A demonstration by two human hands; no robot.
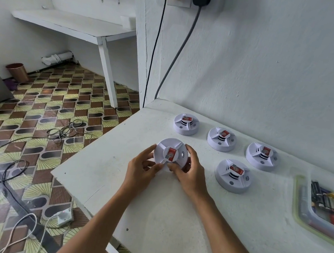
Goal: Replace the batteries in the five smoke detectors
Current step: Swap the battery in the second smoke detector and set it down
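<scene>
Gripping the detector [170, 154] from both sides, the left hand [142, 170] curls its fingers round the near-left rim while the right hand [190, 173] wraps the right rim, thumb pressed near the centre. The detector is tilted up off the table [152, 217], close to its left edge, face toward the person. I'd guess they are about to twist or turn it to reach the battery bay. A slip could send it over that edge onto the tiled floor [39, 113], where loose cables [14, 161] lie. Forcing the cover the wrong way could snap a clip.

To the right, four more detectors [221, 139] sit face-up near the wall, well apart from the hands. Furthest right, a tray [297, 214] holds batteries [322, 199]; reaching it means crossing over the nearest detector, which could get knocked.
</scene>
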